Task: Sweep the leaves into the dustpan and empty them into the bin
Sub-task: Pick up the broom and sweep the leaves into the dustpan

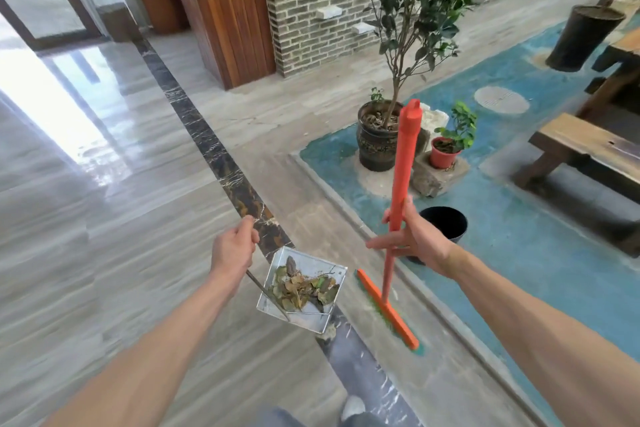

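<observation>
From the head view, the left hand (pixel 233 246) curls round the thin handle of the dustpan (pixel 301 289), which hangs off the floor with the leaves (pixel 301 286) heaped inside. The right hand (pixel 412 239) grips the broom (pixel 398 215). The bin (pixel 445 224) sits just behind that hand. If the pan tips, or swings into the broom, I reckon leaves spill short of the bin.

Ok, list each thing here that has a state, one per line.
dustpan: loaded with leaves, held level
left hand: fingers curled round the dustpan's handle
broom: upright, head lifted
right hand: gripping the broom's pole
black bin: upright, open-topped
</observation>
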`<move>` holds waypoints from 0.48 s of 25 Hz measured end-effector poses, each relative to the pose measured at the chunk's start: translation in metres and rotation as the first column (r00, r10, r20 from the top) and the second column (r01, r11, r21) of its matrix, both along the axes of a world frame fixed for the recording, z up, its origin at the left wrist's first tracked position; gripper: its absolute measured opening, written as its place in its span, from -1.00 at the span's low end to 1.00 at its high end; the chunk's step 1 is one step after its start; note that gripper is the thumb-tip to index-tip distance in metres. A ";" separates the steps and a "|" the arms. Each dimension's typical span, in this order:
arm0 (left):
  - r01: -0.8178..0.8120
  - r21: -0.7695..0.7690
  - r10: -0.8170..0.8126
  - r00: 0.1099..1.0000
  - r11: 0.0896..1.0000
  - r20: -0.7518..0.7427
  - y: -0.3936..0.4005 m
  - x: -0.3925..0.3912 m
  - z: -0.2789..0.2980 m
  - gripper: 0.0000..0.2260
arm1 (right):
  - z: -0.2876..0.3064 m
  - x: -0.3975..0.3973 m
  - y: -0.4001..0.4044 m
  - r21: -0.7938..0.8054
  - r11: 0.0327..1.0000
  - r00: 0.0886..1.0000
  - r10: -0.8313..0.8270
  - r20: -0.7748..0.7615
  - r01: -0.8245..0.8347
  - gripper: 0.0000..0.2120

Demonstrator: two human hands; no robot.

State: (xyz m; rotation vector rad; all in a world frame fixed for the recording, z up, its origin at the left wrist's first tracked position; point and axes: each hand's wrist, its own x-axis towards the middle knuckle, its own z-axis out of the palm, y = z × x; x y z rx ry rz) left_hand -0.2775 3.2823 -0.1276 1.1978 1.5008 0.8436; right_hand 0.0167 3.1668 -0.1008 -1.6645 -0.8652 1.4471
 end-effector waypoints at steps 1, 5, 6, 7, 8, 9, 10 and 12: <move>-0.001 0.007 0.001 1.000 1.000 0.003 0.015 0.010 0.000 -0.61 | 0.005 0.013 0.014 0.045 0.998 0.998 -0.038 0.049 0.036 -0.48; -0.043 0.025 0.043 0.998 0.999 0.037 0.086 0.043 -0.005 -0.63 | -0.001 0.055 0.086 0.100 0.984 0.967 -0.166 0.195 0.149 -0.68; -0.055 0.021 0.054 0.997 0.998 0.046 0.105 0.050 -0.009 -0.64 | -0.008 0.064 0.104 0.100 0.984 0.963 -0.165 0.214 0.147 -0.71; -0.058 0.017 0.057 0.997 0.998 0.055 0.127 0.058 -0.013 -0.63 | -0.017 0.073 0.125 0.097 0.986 0.957 -0.156 0.246 0.136 -0.71; -0.057 0.015 0.056 0.997 0.998 0.061 0.149 0.066 -0.018 -0.63 | -0.024 0.080 0.144 0.085 0.989 0.943 -0.142 0.302 0.122 -0.70; -0.050 0.011 0.049 0.996 0.999 0.069 0.175 0.074 -0.024 -0.62 | -0.030 0.087 0.167 0.063 0.992 0.920 -0.121 0.372 0.105 -0.71; -0.042 0.011 0.041 0.996 0.999 0.076 0.205 0.083 -0.031 -0.62 | -0.034 0.092 0.196 0.037 0.996 0.894 -0.089 0.439 0.081 -0.74; -0.007 0.013 0.007 0.998 1.000 0.062 0.262 0.098 -0.042 -0.62 | -0.036 0.104 0.249 0.004 0.998 0.832 -0.053 0.552 0.061 -0.81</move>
